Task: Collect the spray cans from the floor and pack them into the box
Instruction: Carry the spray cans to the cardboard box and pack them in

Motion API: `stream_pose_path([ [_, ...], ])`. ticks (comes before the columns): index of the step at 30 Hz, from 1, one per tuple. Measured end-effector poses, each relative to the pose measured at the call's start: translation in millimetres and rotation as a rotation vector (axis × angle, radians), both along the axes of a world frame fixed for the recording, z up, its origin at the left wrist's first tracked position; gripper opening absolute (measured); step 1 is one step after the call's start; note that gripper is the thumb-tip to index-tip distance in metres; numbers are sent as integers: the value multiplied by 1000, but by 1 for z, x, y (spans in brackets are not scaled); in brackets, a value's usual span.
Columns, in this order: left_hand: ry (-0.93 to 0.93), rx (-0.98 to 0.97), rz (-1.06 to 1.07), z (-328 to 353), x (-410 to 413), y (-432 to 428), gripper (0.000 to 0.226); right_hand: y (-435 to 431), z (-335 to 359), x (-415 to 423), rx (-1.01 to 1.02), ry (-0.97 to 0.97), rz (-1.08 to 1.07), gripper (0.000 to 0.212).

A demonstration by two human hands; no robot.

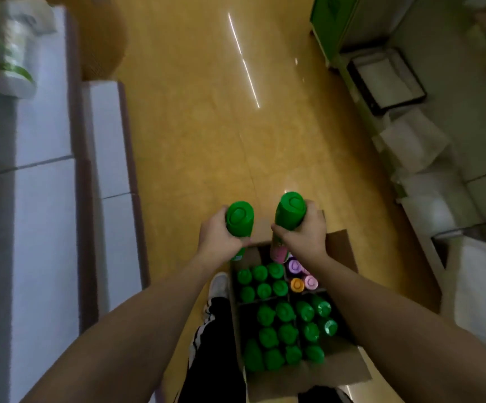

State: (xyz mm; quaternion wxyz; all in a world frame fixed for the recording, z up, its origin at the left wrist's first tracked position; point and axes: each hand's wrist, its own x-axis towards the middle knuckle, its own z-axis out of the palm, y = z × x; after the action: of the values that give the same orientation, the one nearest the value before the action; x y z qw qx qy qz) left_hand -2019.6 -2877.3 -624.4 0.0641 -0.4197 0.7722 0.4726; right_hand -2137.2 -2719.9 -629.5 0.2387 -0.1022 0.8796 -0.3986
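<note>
Spray cans (239,219) gripped above far edge of box (339,244); open floor (207,126) beyond.

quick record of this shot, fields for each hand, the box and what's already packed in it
left hand: holds left can, green cap up
right hand: holds right can, green cap up, above box's far end
box: open cardboard, on yellow floor, dividers inside
packed cans: upright, mostly green caps
far right section: purple cap, orange cap, pink cap
</note>
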Motion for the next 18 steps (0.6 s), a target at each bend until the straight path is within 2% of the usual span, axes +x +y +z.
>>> stream_pose_path([
  [5,-109,75,-69,-82,-7,-17,84,0,-74,6,83,-50,-30,85],
  [9,-151,92,-103,-126,-5,-14,86,-1,-118,15,102,-69,-46,82],
  [18,-222,19,-250,-232,24,8,71,-2,-231,42,149,-139,-8,71],
])
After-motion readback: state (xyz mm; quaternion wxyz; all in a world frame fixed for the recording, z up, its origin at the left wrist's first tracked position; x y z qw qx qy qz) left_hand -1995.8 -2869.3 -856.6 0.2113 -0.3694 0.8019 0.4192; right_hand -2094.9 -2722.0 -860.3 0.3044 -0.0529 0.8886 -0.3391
